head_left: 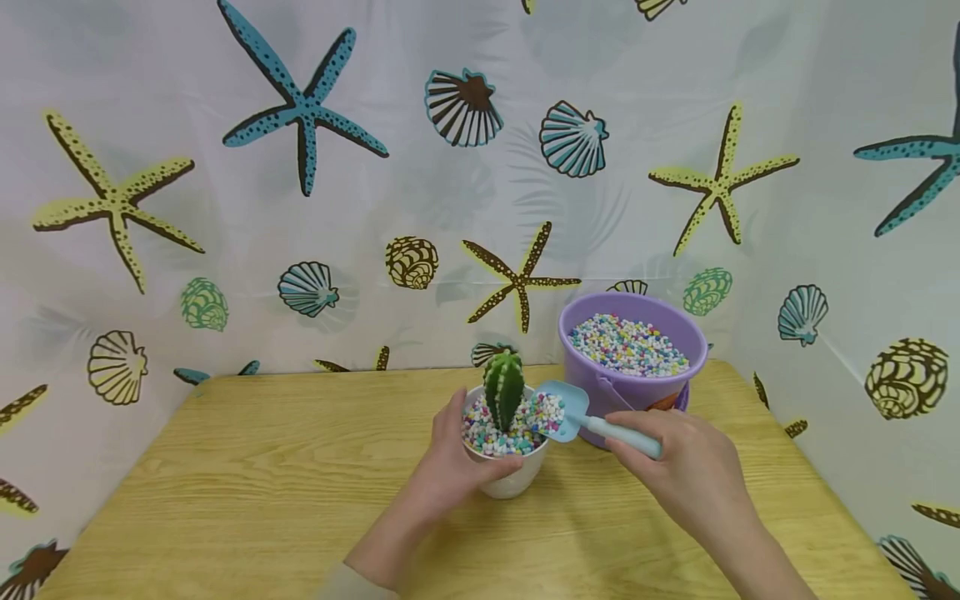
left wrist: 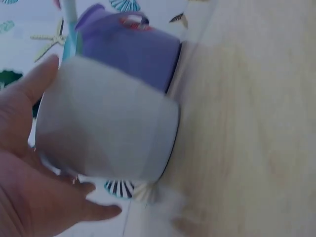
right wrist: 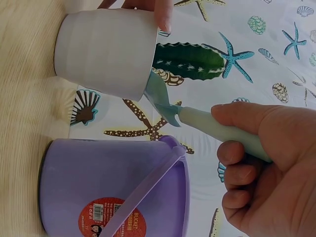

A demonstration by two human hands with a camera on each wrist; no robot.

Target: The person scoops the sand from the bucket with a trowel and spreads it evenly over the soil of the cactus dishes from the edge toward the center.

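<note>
In the head view a white flowerpot (head_left: 507,486) stands on the table, with a green cactus (head_left: 503,388) upright among multicoloured pellets (head_left: 480,429). My left hand (head_left: 455,467) holds the pot from its left side, thumb at the near rim and fingers round the far side. My right hand (head_left: 686,458) grips the pale handle of a small light-blue toy shovel (right wrist: 219,130). The shovel's scoop, loaded with pellets, is at the pot's right rim; in the right wrist view its tip meets the rim beside the cactus.
A purple bucket (head_left: 573,375) full of the same pellets stands behind and right of the pot, its handle hanging down. The wooden table (head_left: 300,467) meets a curtain (head_left: 375,192) printed with starfish and shells at the back and right.
</note>
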